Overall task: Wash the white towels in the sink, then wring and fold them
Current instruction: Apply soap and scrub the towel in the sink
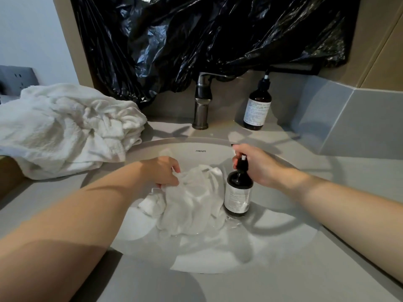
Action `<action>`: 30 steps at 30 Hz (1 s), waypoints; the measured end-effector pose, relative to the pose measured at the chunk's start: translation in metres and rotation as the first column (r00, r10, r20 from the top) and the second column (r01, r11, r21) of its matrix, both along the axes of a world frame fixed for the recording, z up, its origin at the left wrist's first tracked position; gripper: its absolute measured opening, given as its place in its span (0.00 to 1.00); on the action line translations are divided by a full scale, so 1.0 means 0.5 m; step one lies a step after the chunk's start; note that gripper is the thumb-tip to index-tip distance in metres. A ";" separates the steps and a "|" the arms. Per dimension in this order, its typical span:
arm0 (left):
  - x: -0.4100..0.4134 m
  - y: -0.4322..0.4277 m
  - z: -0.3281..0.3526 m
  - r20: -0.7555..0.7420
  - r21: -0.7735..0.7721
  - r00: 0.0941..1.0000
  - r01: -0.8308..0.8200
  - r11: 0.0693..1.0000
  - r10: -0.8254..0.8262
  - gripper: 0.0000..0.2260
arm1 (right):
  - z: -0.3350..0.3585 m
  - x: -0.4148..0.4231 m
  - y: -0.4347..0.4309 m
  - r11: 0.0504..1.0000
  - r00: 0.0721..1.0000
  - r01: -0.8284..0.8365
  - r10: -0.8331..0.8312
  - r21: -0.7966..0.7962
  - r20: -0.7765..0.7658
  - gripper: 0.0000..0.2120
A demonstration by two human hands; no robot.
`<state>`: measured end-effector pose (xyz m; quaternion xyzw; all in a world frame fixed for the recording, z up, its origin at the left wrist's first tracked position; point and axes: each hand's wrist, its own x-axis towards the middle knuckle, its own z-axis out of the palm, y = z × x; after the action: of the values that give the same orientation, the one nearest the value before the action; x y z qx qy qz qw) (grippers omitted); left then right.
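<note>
Over sink (152,147), left hand (161,173) grips towel (192,203), right hand (259,168) holds bottle (238,192).

A: What sort of place?
B: Bathroom.
A: Shown by?
B: Oval sink (196,158) set in a grey bench (359,171), metal tap (202,101) behind it, pump bottle (258,107) beside the tap, grey tiles (359,118) up the wall, white towels (65,127) heaped at left, socket (19,80) behind them, black plastic (207,35) hung above.

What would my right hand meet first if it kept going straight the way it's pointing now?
Probably the sink's back wall near the brand mark; the right hand, gripping the bottle, points there, though depth is unclear.
</note>
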<state>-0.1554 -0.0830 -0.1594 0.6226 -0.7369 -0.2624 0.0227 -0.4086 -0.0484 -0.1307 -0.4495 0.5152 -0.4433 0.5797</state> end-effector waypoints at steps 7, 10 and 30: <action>-0.010 -0.003 -0.003 -0.097 0.091 0.995 -0.007 0.996 0.016 0.14 | -0.011 0.033 0.000 0.991 0.988 0.083 -0.068 0.103 -0.137 0.23; -0.004 -0.002 0.001 -0.201 0.174 0.979 -0.003 0.985 0.038 0.15 | -0.021 0.039 0.012 0.977 0.916 -0.105 0.167 0.185 -0.365 0.21; 0.018 0.006 0.019 -0.289 0.311 0.957 0.072 0.947 0.022 0.15 | -0.036 0.096 0.015 0.982 0.828 0.083 0.028 0.172 -0.560 0.22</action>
<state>-0.1463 -0.0799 -0.1500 0.5635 -0.6814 -0.4664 0.0259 -0.3605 -0.0409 -0.1485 -0.4949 0.7085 -0.2494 0.4369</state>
